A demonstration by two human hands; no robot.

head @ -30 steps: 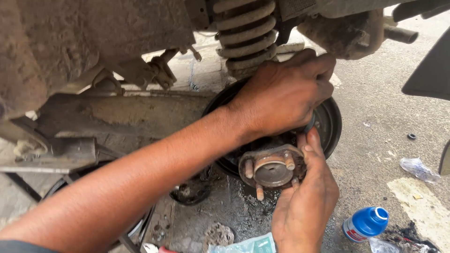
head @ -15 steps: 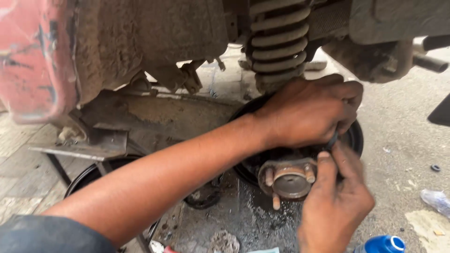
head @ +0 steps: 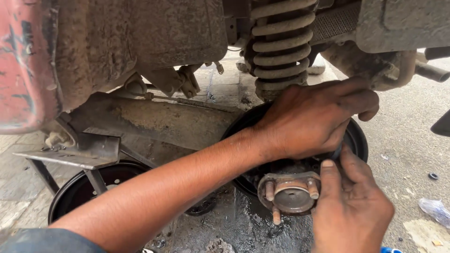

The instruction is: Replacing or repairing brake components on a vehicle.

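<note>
I am working under a dusty car on the round rusty metal wheel hub [head: 293,194] with its short bolts sticking out. The wheel is already off, so the hub is bare, and it is sitting just under my left hand [head: 311,119] and right beside my right hand [head: 351,211]. My left hand is lying flat and curled over the top of the dark round brake plate [head: 358,140] behind the hub, pressing on it; I cannot tell if it is holding anything small under the palm. My right hand is pinching at something tiny near the top edge of the hub, thumb and fingers close together, but the thing is too hidden to name. Above my left hand the dirty grey coil spring [head: 279,44] is hanging down. Far to the left of my arm a black round drum [head: 77,189] is lying on the ground under a grey metal stand [head: 70,157]. I think the brake part is off and the hub work is not finished, since the drum is not back on.
</note>
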